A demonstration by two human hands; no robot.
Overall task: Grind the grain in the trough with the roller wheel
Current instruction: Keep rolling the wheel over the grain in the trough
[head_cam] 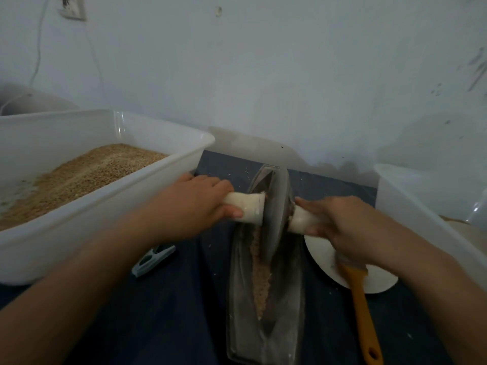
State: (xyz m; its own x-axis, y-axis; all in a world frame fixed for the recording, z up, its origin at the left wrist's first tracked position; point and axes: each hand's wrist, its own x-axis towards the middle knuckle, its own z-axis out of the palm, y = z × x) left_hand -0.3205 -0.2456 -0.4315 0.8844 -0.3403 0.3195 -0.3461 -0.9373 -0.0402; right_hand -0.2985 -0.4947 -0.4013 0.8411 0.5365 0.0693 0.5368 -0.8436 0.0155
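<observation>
— So where is the wheel sitting right now?

— The roller wheel is standing on edge in the far half of the trough, between the two hands. The left hand is wrapping its fingers round the pale handle stub on its side, and the right hand is curling round the stub on the other.

— And the grain?

— The grain is lying as a thin tan line along the groove, running from under the wheel back toward the person. It is looking partly crushed, I would judge, not yet fine.

— What is worrying you?

— The wheel is leaning a little toward the right hand. If one hand is pressing harder than the other, the rim may be riding up the wall and flinging grain onto the dark cloth. The trough may also be sliding, since neither hand is steadying it.

— Anything close by?

— A plate and an orange-handled brush are lying just under the right wrist; a low elbow could be knocking them. A tub of grain is sitting right beside the left hand.
</observation>
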